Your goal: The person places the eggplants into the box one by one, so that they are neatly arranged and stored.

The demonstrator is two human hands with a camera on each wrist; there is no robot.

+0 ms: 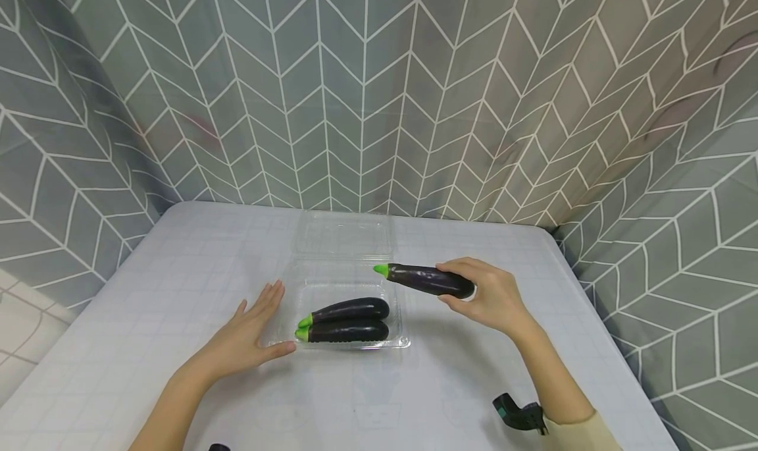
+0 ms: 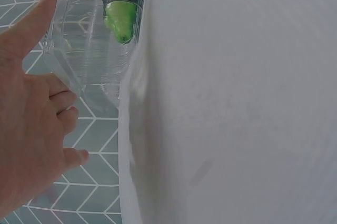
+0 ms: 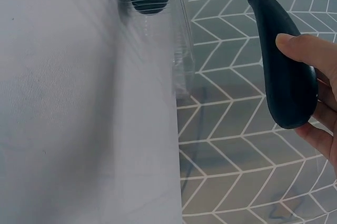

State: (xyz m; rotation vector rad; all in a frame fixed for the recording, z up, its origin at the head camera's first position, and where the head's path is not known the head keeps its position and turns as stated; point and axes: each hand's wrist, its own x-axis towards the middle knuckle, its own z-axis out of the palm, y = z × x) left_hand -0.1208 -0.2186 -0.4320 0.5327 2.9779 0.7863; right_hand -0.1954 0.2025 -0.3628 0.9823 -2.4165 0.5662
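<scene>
A dark purple eggplant (image 1: 425, 279) with a green stem end is gripped near its thick end by my right hand (image 1: 488, 297), held above the right side of a clear plastic clamshell container (image 1: 398, 319). In the right wrist view the thumb lies along that eggplant (image 3: 287, 84), the other fingers partly hidden behind it. Two more eggplants, an upper one (image 1: 352, 311) and a lower one (image 1: 349, 331), lie side by side in the container, stems to the left. At the container's left edge my left hand (image 1: 247, 336) is spread, thumb and fingers extended; whether it touches the wall is unclear.
The container's clear lid (image 1: 343, 235) lies folded back toward the rear of the white table (image 1: 201, 260). Patterned grey curtains (image 1: 367, 95) stand behind the table and on both sides. A black wrist device (image 1: 520, 413) is on the right forearm.
</scene>
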